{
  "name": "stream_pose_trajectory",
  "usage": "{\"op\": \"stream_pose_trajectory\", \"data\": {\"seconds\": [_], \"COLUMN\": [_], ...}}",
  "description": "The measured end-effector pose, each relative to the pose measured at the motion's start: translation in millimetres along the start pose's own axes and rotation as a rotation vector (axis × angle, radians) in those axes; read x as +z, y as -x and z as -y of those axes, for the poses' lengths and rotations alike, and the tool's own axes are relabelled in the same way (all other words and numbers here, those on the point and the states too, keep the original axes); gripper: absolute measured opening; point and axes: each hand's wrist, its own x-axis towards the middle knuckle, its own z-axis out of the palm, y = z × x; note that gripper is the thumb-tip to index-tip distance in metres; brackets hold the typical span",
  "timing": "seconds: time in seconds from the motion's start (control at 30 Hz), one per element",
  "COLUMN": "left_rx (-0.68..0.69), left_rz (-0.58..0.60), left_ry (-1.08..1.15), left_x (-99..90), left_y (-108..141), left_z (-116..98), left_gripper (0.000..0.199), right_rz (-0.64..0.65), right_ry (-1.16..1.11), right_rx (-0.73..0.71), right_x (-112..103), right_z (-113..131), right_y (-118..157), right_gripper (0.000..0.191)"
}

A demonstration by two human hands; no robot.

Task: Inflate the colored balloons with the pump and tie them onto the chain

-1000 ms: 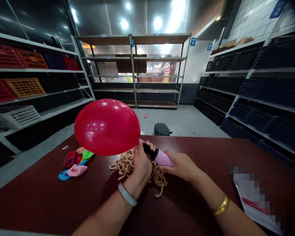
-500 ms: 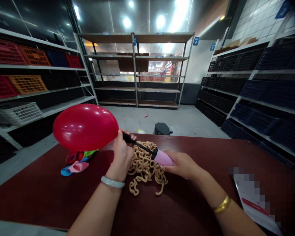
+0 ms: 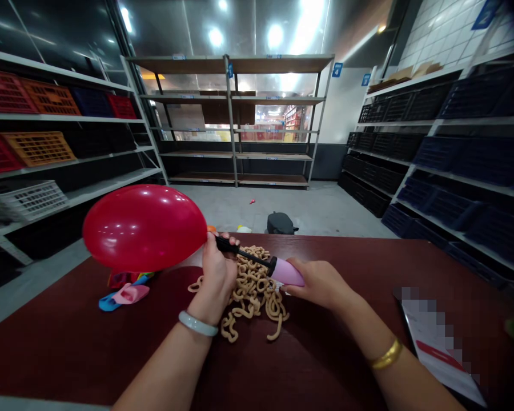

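Apparently inflating step in hand: red balloon, big and round, sits at left hand's fingertips, above table. Left hand closed round pump's black handle, neck seemingly pinched there; right hand wrapped round smooth lilac barrel. Thin black rod exposed between. Next stroke likely calls for steady neck, barrel pushed straight along rod. Balloon skin taut, glossy; limp balloons soft, wrinkled; beige cords matte, curly, heaped.
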Motion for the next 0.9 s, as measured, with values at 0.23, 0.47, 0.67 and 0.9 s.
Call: {"op": "stream_pose_trajectory", "data": {"seconds": [0.23, 0.47, 0.67, 0.9], "left_rx": [-0.083, -0.104, -0.11, -0.015], "left_rz": [-0.027, -0.045, -0.061, -0.084], "left_ry": [-0.052, -0.069, -0.077, -0.155], "left_x": [8.6, 9.5, 9.4, 8.0], "left_y": [34.2, 45.6, 45.1, 38.1], "left_z": [37.0, 46.1, 46.6, 42.8], "left_gripper": [0.022, 0.022, 0.02, 0.021], "right_rz": [-0.033, -0.041, -0.07, -0.088], "right_ry": [0.014, -0.047, -0.022, -0.013], "right_rx": [0.028, 0.029, -0.041, -0.018], "right_x": [4.7, 3.9, 6.6, 5.1], "right_z": [9.9, 17.6, 24.1, 23.9], "right_y": [0.3, -0.1, -0.9, -0.4], "right_gripper": [0.052, 0.056, 0.074, 0.068]}}
